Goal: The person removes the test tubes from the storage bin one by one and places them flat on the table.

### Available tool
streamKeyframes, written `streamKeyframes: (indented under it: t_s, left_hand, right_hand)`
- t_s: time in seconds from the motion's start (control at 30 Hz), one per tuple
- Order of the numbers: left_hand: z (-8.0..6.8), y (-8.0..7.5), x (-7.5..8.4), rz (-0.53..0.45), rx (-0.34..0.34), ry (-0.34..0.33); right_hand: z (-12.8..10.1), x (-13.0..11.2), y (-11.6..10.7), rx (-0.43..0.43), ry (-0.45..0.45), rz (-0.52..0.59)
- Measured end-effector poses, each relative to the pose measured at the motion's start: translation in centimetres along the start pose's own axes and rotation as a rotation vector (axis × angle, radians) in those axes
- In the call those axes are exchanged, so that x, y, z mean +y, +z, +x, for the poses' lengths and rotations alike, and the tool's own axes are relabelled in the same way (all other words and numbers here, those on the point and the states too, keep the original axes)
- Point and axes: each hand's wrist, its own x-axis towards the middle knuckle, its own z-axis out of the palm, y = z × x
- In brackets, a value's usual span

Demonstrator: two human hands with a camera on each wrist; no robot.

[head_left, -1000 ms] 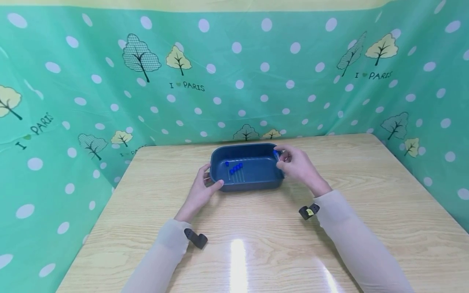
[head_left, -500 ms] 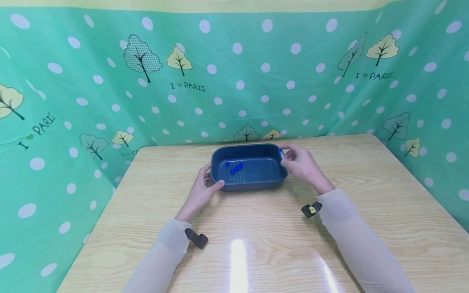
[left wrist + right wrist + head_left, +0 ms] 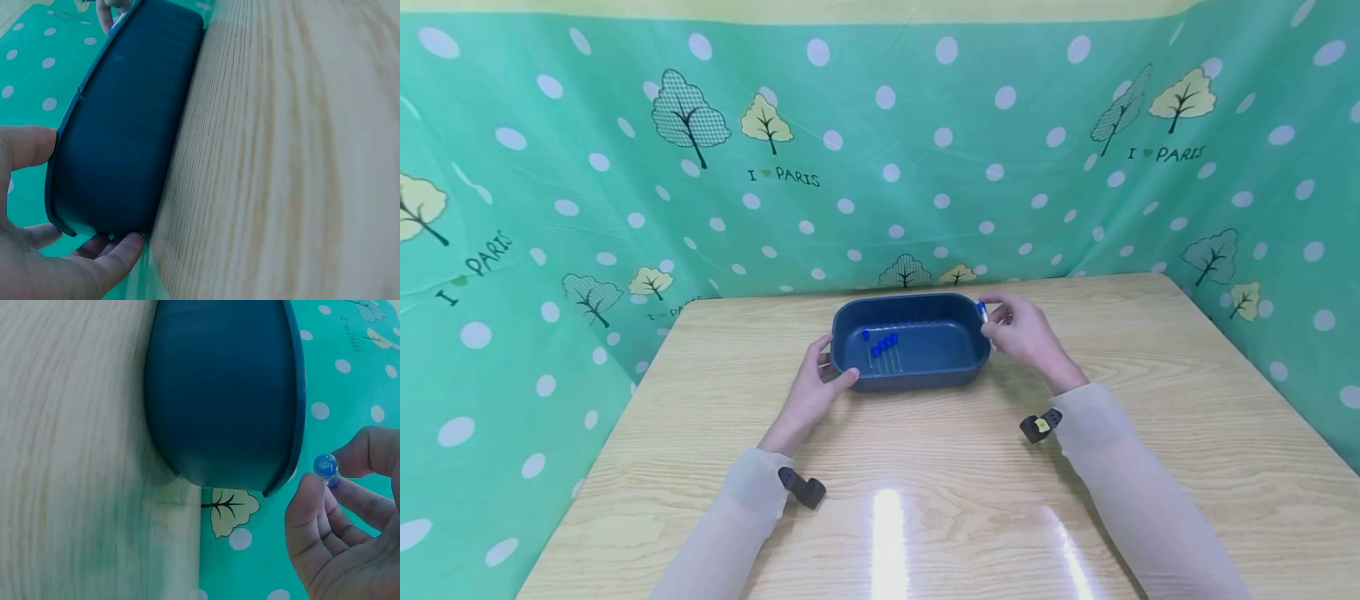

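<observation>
The left hand grips the left end of the tray, thumb on the rim. The right hand pinches a blue-capped tube with curled fingers, just beside the tray's far right corner. More tubes lie inside.

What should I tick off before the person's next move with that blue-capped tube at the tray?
1. Right hand pinches the blue-capped tube between thumb and fingers: ok.
2. Tube is clear of the tray rim, held just outside the right end: ok.
3. Left hand grips the tray's left end, thumb on the rim: ok.
4. Tray sits flat on the table: ok.
5. Bare floor space in the tray beside the tubes already inside: ok.
6. Cap seated tight on the held tube: cannot tell.
</observation>
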Motion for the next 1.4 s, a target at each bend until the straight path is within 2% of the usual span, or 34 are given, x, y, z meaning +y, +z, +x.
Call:
streamKeyframes:
  t_s: [0.43,1.4]
  left_hand:
    - [-0.1,0.0,0.1,0.001,-0.006,0.004]
    - [-0.1,0.1,0.2,-0.002,0.000,0.005]
  right_hand:
    - [0.3,0.8,-0.2,0.016,0.044,-0.023]
    - [1.1,2.7,-0.5,-0.049,0.092,-0.018]
